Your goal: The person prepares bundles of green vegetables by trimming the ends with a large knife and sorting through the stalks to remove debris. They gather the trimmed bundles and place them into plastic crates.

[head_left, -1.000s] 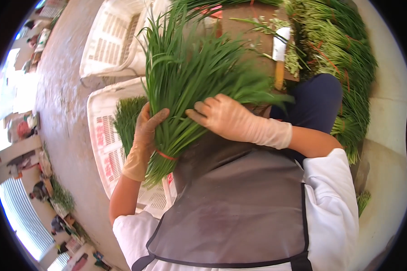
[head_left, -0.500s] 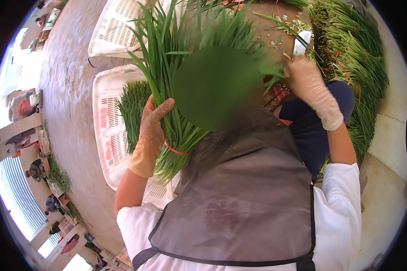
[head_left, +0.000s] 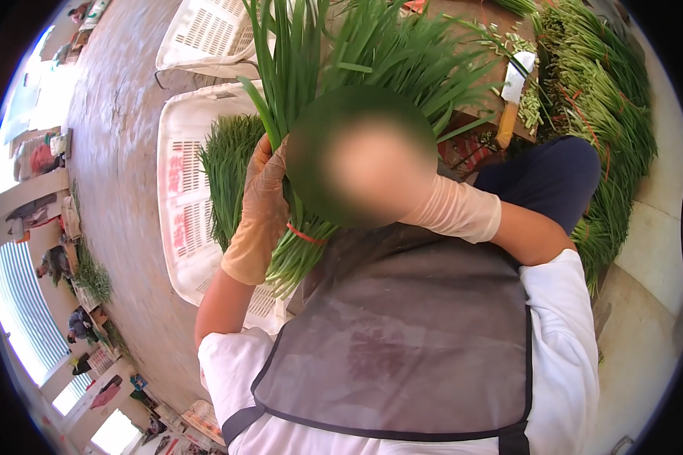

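A large bunch of green garlic chives stands slanted before my apron, its leaves pointing away from me. Around its pale lower end runs a red band. My gloved left hand is closed on the bunch's left side, above the band. From the right, my gloved right hand reaches across to the bunch; a round blurred patch hides its fingers. On the board to the right lies a knife with a wide blade and a wooden handle, apart from both hands.
A white plastic crate with chives inside stands at the left, another crate beyond it. Cut stem bits litter the brown board. Banded chives are heaped along the right. My bent knee is beside them.
My right hand has let go of the knife, which now rests on the board, and has moved left to the bunch. My left hand still holds the chives.
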